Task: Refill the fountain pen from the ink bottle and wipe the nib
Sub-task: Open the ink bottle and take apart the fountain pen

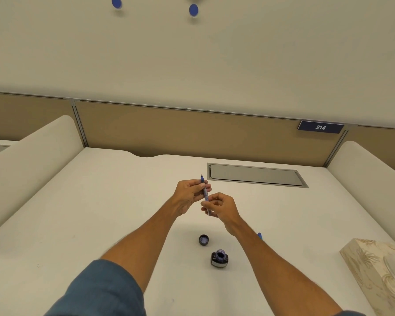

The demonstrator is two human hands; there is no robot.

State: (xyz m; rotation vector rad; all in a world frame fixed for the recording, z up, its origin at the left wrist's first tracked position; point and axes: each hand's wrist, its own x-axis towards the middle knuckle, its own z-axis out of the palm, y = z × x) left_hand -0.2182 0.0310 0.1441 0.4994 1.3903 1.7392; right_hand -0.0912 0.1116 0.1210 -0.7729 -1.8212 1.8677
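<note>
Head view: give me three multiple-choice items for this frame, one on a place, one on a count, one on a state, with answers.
1. Where is the ink bottle's cap?
A. on the desk beyond the bottle
B. on the bottle
C. on the tissue box

2. How many hands hold the pen?
A. none
B. one
C. two

3. The ink bottle is:
A. open, upright
B. capped
C. tipped over

Answers: 1 A, the cap lies apart from the bottle. 2 C, left hand and right hand both grip it. 3 A, its mouth shows dark ink.
</note>
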